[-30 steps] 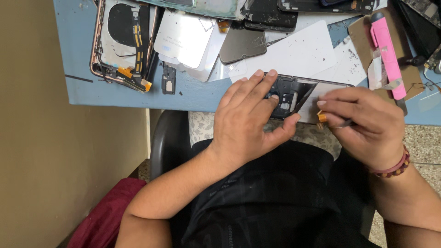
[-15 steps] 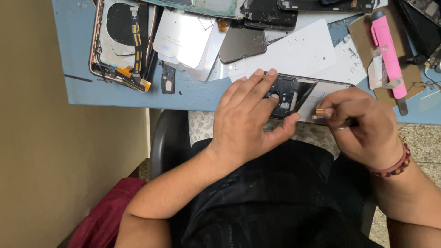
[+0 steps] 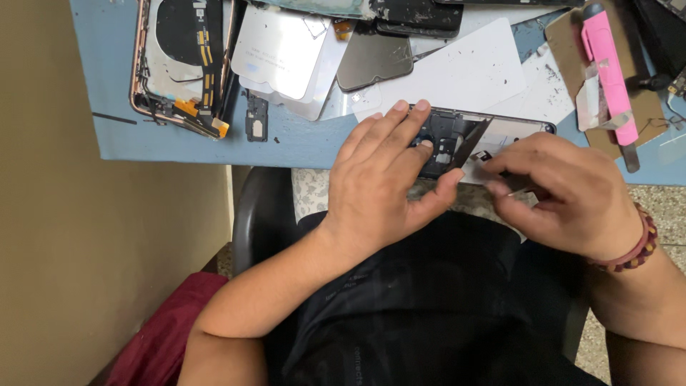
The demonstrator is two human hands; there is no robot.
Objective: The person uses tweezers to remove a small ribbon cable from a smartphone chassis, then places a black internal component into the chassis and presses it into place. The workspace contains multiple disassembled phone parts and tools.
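nearby, opened phone shell, pink tool, metal plates beyond both hands

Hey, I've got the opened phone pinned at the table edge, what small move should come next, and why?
Probably ease the thin dark tool a little further into the opened phone. The left hand already presses the phone flat at the blue table edge, and the right hand pinches low beside it, so a short, gentle push seems safest.

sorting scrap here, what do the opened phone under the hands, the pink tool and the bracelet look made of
Opened phone: seemingly dark matte plastic with a thin metal rim; the edge glints.
Pink tool: looks like glossy plastic, uniform bright colour, dark tip that may be metal.
Bracelet: round dark red beads, wood or plastic; cannot tell which.
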